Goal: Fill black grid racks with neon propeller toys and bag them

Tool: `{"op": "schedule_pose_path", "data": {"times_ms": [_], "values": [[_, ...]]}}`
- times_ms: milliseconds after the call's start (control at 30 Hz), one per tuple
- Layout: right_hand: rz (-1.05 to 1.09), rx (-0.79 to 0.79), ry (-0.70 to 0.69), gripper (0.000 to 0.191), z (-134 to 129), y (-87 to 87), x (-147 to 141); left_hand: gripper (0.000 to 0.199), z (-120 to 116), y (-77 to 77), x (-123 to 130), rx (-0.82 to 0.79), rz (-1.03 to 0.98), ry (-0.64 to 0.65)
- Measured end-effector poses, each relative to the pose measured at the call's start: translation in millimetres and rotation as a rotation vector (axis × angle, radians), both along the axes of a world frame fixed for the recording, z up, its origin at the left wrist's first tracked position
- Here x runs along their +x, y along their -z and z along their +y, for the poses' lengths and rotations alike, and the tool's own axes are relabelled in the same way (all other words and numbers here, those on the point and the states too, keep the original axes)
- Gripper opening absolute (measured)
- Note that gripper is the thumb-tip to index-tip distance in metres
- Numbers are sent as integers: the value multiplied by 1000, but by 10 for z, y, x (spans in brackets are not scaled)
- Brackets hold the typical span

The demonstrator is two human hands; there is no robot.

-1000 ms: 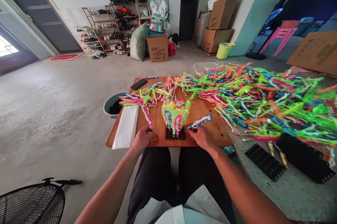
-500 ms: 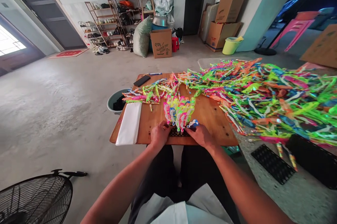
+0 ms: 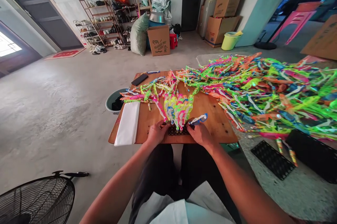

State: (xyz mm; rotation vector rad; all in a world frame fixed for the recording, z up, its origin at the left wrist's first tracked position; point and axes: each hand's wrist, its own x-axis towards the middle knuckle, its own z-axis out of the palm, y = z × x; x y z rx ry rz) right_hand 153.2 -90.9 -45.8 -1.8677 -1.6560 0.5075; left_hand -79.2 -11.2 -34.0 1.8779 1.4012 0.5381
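A cluster of bright toy glasses (image 3: 179, 108), mostly yellow, green and pink, stands upright in a black perforated tray (image 3: 173, 132) at the wooden table's near edge. My left hand (image 3: 157, 133) is at the tray's left side, fingers pinched at the lower end of pink toy glasses (image 3: 159, 107) that lean outward to the left. On the right side, my right hand (image 3: 199, 134) pinches the lower end of blue toy glasses (image 3: 200, 119), which tilt to the right. My fingertips partly hide both lower ends and the tray's sides.
Loose toy glasses lie in a large heap (image 3: 265, 87) at right and a smaller pile (image 3: 155, 90) behind the tray. A folded white cloth or bag (image 3: 128, 123) and a phone (image 3: 139, 79) are on the table (image 3: 210, 112). More black trays (image 3: 273, 160) lie right; a fan (image 3: 37, 199) stands lower left.
The pink toy glasses at my left hand have tipped outward to the left. The blue ones at my right hand now reach further right and higher. The camera view has shifted slightly.
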Motion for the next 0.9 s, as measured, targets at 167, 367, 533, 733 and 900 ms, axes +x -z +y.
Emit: {"op": "schedule_pose_path", "data": {"times_ms": [167,367,533,733,900], "values": [[-26,8,-45,22,8,-28,33,21,-48,-4,17,93,67,12],[-101,-39,-160,21,40,-191,106,22,-123,-7,41,326,212,112],[-81,-103,-85,19,67,-227,64,27,-138,-37,46,391,301,164],[93,17,49,22,14,-115,-53,29,-117,-35,47,398,338,195],[140,52,51,19,13,-117,-12,29,-100,-38,44,406,305,204]]}}
